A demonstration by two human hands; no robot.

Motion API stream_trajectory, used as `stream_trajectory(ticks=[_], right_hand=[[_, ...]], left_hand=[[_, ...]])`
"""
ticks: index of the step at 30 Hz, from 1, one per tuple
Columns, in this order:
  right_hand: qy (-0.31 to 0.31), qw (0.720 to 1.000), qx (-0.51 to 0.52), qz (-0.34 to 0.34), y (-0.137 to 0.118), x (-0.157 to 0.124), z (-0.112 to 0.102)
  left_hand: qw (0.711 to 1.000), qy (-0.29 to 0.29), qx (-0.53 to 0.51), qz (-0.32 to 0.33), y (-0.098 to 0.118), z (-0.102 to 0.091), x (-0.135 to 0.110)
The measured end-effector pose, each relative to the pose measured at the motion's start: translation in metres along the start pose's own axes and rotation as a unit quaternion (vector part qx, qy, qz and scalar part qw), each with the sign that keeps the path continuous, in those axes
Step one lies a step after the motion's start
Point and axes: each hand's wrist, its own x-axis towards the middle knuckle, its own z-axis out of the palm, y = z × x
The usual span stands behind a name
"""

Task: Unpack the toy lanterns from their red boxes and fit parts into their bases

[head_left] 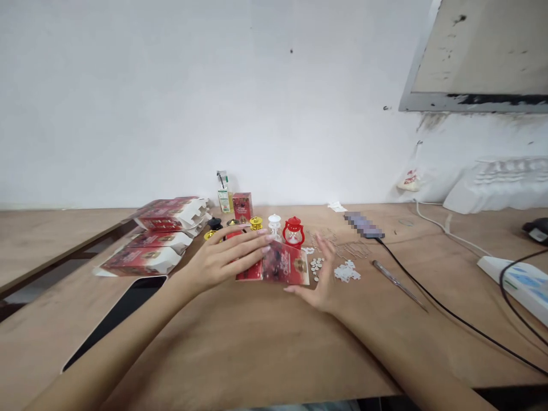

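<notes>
A red printed box (pixel 285 264) with a pale right edge lies in front of me on the table, its left part partly covered by my left hand. My left hand (pixel 229 257) has its fingers stretched out together over the box's upper left, open. At the right end, my right hand (pixel 321 282) is open, thumb near the box's lower edge and fingers raised beside it. Just behind stand a red mini lantern (pixel 293 232), a white lantern (pixel 274 225) and a gold lantern (pixel 256 223). A black-topped lantern (pixel 214 224) is partly hidden by my left hand.
Flat red boxes (pixel 171 214) are piled at left, near a dark tablet-like device (pixel 124 311). Right of my hands lie button cells (pixel 317 267), white pieces (pixel 347 272), thin wires (pixel 353 249) and a screwdriver (pixel 400 285). A cabled phone (pixel 363 225) and a power strip (pixel 516 285) are farther right.
</notes>
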Motion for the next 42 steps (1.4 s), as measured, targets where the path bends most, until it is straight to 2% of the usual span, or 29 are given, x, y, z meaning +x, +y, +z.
stream_trajectory(ticks=[3,5,8,11,13,16,26,28,32,37,42], right_hand=[[-0.179,0.982,0.056,0.006,-0.001,-0.003,-0.002],[-0.231,0.971,0.050,0.022,-0.002,-0.006,0.000],[-0.203,0.979,0.010,0.031,0.000,-0.011,0.006],[-0.150,0.988,-0.035,0.018,0.007,-0.013,0.010],[-0.122,0.990,-0.066,-0.007,0.013,-0.013,0.011],[-0.093,0.990,-0.096,-0.048,0.018,-0.012,0.010],[-0.047,0.976,-0.184,-0.104,0.019,-0.012,0.007],[-0.033,0.972,-0.197,-0.122,0.021,-0.012,0.006],[-0.022,0.962,-0.231,-0.142,0.023,-0.010,0.005],[-0.026,0.952,-0.251,-0.171,0.018,-0.008,0.008],[-0.027,0.956,-0.242,-0.164,0.014,-0.011,0.011]], left_hand=[[0.997,-0.031,-0.061,-0.022,0.011,0.003,-0.005],[0.993,-0.048,-0.100,-0.051,0.017,0.010,-0.006],[0.973,-0.055,-0.190,-0.117,0.029,0.017,-0.008],[0.933,-0.064,-0.295,-0.196,0.043,0.018,-0.008],[0.914,-0.037,-0.322,-0.245,0.051,0.020,-0.007],[0.906,0.011,-0.305,-0.294,0.058,0.027,-0.007],[0.911,0.044,-0.274,-0.305,0.059,0.039,-0.014],[0.904,0.043,-0.280,-0.320,0.062,0.043,-0.015],[0.873,0.051,-0.290,-0.388,0.068,0.050,-0.017],[0.880,0.064,-0.248,-0.401,0.069,0.051,-0.016],[0.858,0.094,-0.264,-0.429,0.066,0.046,-0.017]])
